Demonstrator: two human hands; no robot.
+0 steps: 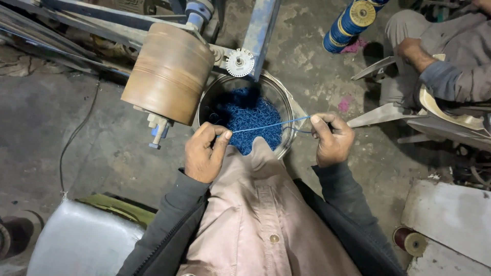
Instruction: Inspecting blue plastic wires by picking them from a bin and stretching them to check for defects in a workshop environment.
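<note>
Your hands sit apart, each pinched on one blue thread [271, 124]. Left hand [204, 152] grips its near end between thumb and forefinger; right hand [332, 139] clamps the far end the same way. Thread runs taut between them, rising slightly toward the right, directly above a round metal bucket [284, 98] on the floor. Bucket holds a loose tangle of blue thread [249, 116]. Brown drum [169, 72] on a machine frame overhangs the bucket's left rim. Another person's hand [412, 50] rests at upper right, well apart.

Brown drum [170, 71] on a blue frame [260, 30], blue spools [353, 23], seated co-worker [450, 56], small red spool [409, 240]
</note>
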